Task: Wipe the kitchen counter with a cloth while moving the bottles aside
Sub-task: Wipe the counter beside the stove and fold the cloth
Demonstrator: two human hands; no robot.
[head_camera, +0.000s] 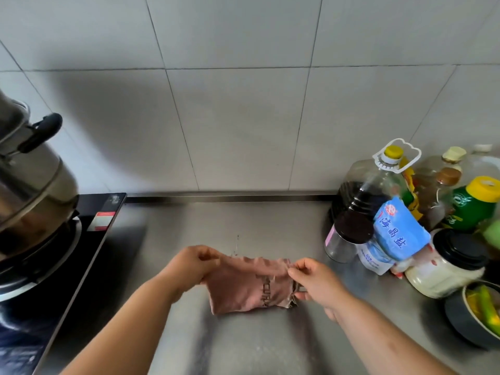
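One pinkish cloth [243,285] is stretched between two hands over the steel worktop [243,345]. Its long axis runs side to side from the left hand [189,262] to the right hand [313,280], and its loose edge hangs towards the person. Each grip is pressed together, pinching a top corner of the cloth. To the right of and beyond the right grip stand at least three bottles: an oil bottle [370,185], a green bottle [470,207] and a cream-capped bottle [449,169].
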